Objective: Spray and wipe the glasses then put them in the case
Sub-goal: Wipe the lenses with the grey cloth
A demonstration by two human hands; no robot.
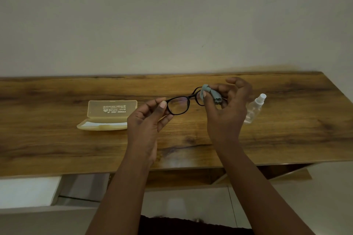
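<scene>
Black-framed glasses (179, 105) hang above the wooden table, held between both hands. My left hand (148, 120) pinches the left end of the frame with thumb and fingers. My right hand (227, 108) grips a small grey-blue cloth (209, 92) and presses it around the right lens, which is mostly covered. The translucent yellowish case (107, 115) lies open on the table to the left, lid up, with a white lining visible. A clear spray bottle (255, 108) with a white cap lies on the table just right of my right hand.
The wooden table (57, 139) runs against a plain pale wall. Its right end stops near the frame's right side. Below the front edge are white drawer fronts (28, 192) and an open shelf.
</scene>
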